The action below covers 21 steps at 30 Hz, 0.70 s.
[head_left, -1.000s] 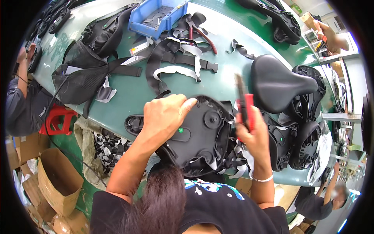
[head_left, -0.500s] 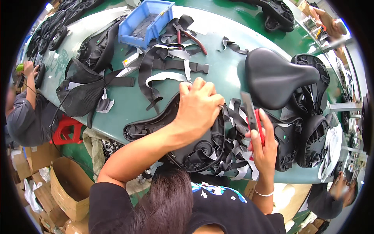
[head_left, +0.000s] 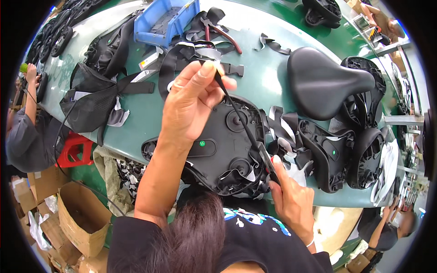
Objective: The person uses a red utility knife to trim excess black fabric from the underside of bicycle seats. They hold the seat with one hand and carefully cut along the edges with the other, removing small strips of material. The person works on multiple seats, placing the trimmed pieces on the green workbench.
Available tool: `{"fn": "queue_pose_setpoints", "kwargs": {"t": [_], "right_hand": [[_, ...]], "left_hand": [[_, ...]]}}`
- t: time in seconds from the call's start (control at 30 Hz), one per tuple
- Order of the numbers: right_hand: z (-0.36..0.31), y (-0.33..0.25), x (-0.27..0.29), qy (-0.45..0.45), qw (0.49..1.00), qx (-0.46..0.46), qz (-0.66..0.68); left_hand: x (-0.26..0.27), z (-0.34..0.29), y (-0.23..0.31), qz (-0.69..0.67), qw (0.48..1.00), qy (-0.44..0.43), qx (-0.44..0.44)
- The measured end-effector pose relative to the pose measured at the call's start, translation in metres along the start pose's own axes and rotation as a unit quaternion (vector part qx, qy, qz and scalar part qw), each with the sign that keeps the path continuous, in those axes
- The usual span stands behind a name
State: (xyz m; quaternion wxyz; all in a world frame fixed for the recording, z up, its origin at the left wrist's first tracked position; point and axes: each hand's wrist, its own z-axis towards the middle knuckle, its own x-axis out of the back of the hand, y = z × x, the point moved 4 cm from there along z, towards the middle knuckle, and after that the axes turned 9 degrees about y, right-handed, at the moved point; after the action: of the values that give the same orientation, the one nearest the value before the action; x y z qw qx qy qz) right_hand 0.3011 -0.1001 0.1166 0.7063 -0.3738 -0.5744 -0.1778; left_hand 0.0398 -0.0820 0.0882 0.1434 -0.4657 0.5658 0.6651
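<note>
My left hand (head_left: 186, 100) is raised over the bench, pinching the end of a narrow black strip (head_left: 240, 111). The strip runs taut down to the right edge of an upturned bicycle saddle (head_left: 211, 129), whose black underside faces up with round recesses and a green dot. In my right hand (head_left: 293, 195) is a red utility knife (head_left: 268, 164), its blade against or right beside the strip's lower end; exact contact is hard to tell. Black and grey fabric offcuts (head_left: 291, 145) lie just right of the saddle.
A finished-looking black saddle (head_left: 314, 86) and more upturned saddles (head_left: 327, 154) sit at right. Beyond my left hand are a blue bin (head_left: 152, 36), red-handled pincers (head_left: 230, 38) and webbing straps. A co-worker (head_left: 27, 132) is at far left, beside a red stool (head_left: 75, 150).
My left hand has risen off the saddle, drawing the black strip up and taut. The knife has moved down and left to the strip at the saddle's edge.
</note>
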Motion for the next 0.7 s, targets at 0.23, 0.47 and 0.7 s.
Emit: {"fn": "queue_pose_setpoints", "kwargs": {"t": [0.23,0.47,0.7], "right_hand": [[0.07,0.014,0.019,0.019,0.993,0.082,-0.085],[0.033,0.008,0.022,-0.006,0.992,0.06,-0.113],[0.138,0.029,0.04,-0.079,0.976,0.193,-0.057]], "left_hand": [[-0.046,-0.023,-0.032,0.79,0.417,-0.261,-0.365],[0.002,0.028,0.012,0.568,0.815,-0.041,-0.109],[0.026,-0.043,0.016,0.368,0.916,0.145,0.069]]}}
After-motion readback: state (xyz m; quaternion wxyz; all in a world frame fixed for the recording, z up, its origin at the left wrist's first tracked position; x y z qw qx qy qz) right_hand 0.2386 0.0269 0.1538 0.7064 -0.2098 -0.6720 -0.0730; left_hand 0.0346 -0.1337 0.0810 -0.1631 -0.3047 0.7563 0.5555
